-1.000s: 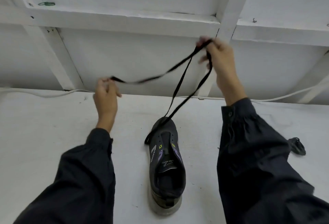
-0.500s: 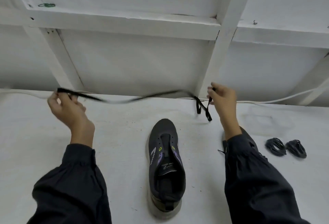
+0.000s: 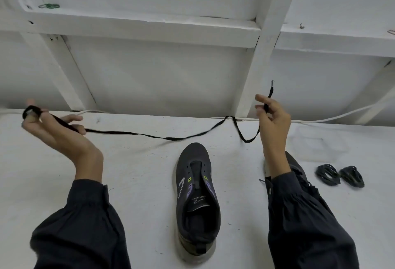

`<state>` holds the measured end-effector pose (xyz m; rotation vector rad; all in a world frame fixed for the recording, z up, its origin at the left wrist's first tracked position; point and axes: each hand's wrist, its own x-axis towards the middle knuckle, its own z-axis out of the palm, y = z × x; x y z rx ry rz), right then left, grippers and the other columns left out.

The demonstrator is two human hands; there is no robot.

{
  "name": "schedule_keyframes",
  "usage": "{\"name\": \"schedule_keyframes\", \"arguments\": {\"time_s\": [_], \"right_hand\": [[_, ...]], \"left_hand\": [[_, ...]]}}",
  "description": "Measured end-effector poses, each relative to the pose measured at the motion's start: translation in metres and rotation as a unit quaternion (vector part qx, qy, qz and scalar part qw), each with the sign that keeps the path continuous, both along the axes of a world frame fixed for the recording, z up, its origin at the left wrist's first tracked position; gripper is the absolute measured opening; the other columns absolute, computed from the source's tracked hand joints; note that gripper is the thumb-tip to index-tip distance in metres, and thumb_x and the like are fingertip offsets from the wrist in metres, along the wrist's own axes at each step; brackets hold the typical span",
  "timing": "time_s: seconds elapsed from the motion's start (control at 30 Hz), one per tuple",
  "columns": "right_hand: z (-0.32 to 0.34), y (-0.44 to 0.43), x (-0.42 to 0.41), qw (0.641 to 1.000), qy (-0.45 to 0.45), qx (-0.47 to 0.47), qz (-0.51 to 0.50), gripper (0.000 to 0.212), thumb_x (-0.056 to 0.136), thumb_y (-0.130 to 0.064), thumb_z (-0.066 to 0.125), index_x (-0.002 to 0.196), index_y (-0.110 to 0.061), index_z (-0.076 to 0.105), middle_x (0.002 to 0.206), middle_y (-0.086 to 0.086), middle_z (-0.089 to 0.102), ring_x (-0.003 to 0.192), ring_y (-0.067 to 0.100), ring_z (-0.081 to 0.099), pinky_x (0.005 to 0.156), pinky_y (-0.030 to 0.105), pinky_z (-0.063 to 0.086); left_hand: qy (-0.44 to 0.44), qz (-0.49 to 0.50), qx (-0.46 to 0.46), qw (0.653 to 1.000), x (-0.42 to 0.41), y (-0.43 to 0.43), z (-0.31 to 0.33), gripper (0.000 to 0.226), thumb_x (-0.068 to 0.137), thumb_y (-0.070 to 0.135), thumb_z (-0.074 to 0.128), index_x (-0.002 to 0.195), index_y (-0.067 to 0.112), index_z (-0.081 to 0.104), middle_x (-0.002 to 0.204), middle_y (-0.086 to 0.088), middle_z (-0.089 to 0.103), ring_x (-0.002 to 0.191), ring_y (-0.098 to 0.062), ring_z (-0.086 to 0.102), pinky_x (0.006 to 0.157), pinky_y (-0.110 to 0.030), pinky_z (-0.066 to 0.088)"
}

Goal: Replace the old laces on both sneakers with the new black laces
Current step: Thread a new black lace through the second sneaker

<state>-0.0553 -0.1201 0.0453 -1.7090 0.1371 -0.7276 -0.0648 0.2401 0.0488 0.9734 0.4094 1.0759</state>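
Note:
A dark sneaker [image 3: 197, 200] with no lace lies on the white table, toe pointing away from me. A black lace [image 3: 149, 134] hangs slack in the air between my hands, above and beyond the toe. My left hand [image 3: 57, 132] is palm up at the left, with one lace end looped round its fingers. My right hand [image 3: 271, 119] pinches the other end, whose tip sticks up above the fingers. A second sneaker [image 3: 297, 168] is mostly hidden behind my right sleeve. Two coiled black lace bundles [image 3: 339, 175] lie at the right.
A clear plastic tray [image 3: 316, 144] sits on the table [image 3: 42, 183] beyond the lace bundles. A white cable [image 3: 333, 117] runs along the back edge of the table. White wall framing [image 3: 263, 54] rises just behind it.
The lace came free of the sneaker. Both hands dropped lower and spread wide apart, the left far to the left, and the left hand turned palm up with the lace looped round its fingers.

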Motion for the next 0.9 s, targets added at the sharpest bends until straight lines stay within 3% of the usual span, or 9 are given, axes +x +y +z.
{"name": "schedule_keyframes", "arguments": {"time_s": [0.13, 0.23, 0.33, 0.47, 0.53, 0.6, 0.77, 0.83, 0.9], "right_hand": [[-0.018, 0.004, -0.013, 0.994, 0.060, -0.028, 0.090, 0.023, 0.096, -0.004, 0.055, 0.111, -0.012, 0.070, 0.095, 0.001, 0.074, 0.074, 0.008, 0.068, 0.077, 0.023, 0.050], [-0.042, 0.011, -0.023, 0.976, 0.151, -0.044, 0.149, 0.039, 0.099, 0.003, 0.044, 0.130, -0.017, 0.056, 0.094, 0.007, 0.071, 0.058, 0.017, 0.069, 0.067, 0.036, 0.053], [-0.067, 0.014, -0.032, 0.951, 0.249, -0.056, 0.172, 0.054, 0.097, 0.009, 0.036, 0.134, -0.029, 0.048, 0.107, 0.002, 0.066, 0.059, 0.023, 0.070, 0.068, 0.035, 0.057], [-0.086, 0.014, -0.039, 0.931, 0.314, -0.070, 0.170, 0.036, 0.093, 0.007, 0.047, 0.117, -0.009, 0.067, 0.096, 0.005, 0.071, 0.070, 0.017, 0.068, 0.069, 0.035, 0.058], [-0.088, 0.017, -0.044, 0.929, 0.314, -0.057, 0.184, 0.022, 0.091, 0.000, 0.060, 0.108, -0.008, 0.072, 0.084, 0.007, 0.072, 0.065, 0.013, 0.066, 0.062, 0.027, 0.056], [-0.089, 0.019, -0.050, 0.927, 0.313, -0.048, 0.202, 0.015, 0.088, 0.000, 0.066, 0.098, -0.007, 0.074, 0.070, 0.008, 0.070, 0.054, 0.009, 0.062, 0.054, 0.021, 0.050], [-0.094, 0.020, -0.055, 0.929, 0.313, -0.014, 0.198, 0.013, 0.087, 0.001, 0.066, 0.093, -0.005, 0.075, 0.060, 0.006, 0.066, 0.048, 0.009, 0.057, 0.048, 0.018, 0.046], [-0.095, 0.021, -0.055, 0.932, 0.304, -0.004, 0.196, 0.009, 0.087, -0.001, 0.068, 0.090, -0.004, 0.076, 0.061, 0.003, 0.066, 0.051, 0.013, 0.058, 0.048, 0.021, 0.046], [-0.094, 0.022, -0.056, 0.936, 0.294, 0.008, 0.192, 0.005, 0.086, -0.004, 0.071, 0.087, -0.005, 0.075, 0.061, -0.001, 0.066, 0.052, 0.015, 0.058, 0.047, 0.022, 0.045]], "left_hand": [[0.112, -0.144, 0.008, 0.983, -0.002, 0.000, -0.019, 0.007, 0.097, 0.017, 0.043, 0.095, 0.022, 0.048, 0.095, 0.001, 0.066, 0.051, -0.008, 0.055, 0.041, -0.018, 0.029], [0.227, -0.302, 0.000, 0.926, -0.004, -0.013, -0.046, 0.014, 0.098, 0.003, 0.046, 0.108, 0.013, 0.050, 0.073, 0.002, 0.072, 0.043, -0.006, 0.054, 0.038, -0.015, 0.033], [0.254, -0.355, -0.059, 0.898, -0.016, -0.037, -0.068, 0.027, 0.097, -0.004, 0.049, 0.116, 0.012, 0.038, 0.089, -0.013, 0.068, 0.052, -0.011, 0.062, 0.048, -0.017, 0.050], [0.246, -0.381, -0.100, 0.886, -0.030, -0.066, -0.090, 0.030, 0.096, -0.011, 0.046, 0.114, 0.012, 0.039, 0.110, -0.018, 0.062, 0.089, -0.028, 0.067, 0.080, -0.033, 0.057], [0.294, -0.374, -0.030, 0.879, -0.031, -0.072, -0.102, 0.021, 0.093, -0.010, 0.052, 0.103, 0.008, 0.052, 0.122, -0.016, 0.058, 0.107, -0.027, 0.063, 0.092, -0.032, 0.050], [0.350, -0.357, 0.102, 0.860, -0.033, -0.071, -0.112, 0.029, 0.092, -0.009, 0.054, 0.093, 0.019, 0.060, 0.126, -0.008, 0.059, 0.122, -0.023, 0.055, 0.098, -0.029, 0.043], [0.387, -0.290, 0.341, 0.806, -0.040, -0.054, -0.120, 0.032, 0.088, -0.003, 0.061, 0.104, 0.023, 0.065, 0.151, -0.007, 0.035, 0.142, -0.025, 0.032, 0.112, -0.035, 0.030], [0.404, -0.256, 0.400, 0.782, -0.046, -0.047, -0.118, 0.038, 0.083, -0.006, 0.063, 0.106, 0.024, 0.066, 0.151, -0.008, 0.035, 0.139, -0.025, 0.030, 0.109, -0.028, 0.023], [0.367, -0.266, 0.460, 0.763, -0.054, -0.039, -0.117, 0.051, 0.075, -0.013, 0.061, 0.104, 0.029, 0.068, 0.141, 0.001, 0.045, 0.128, -0.022, 0.039, 0.103, -0.029, 0.026]]}}
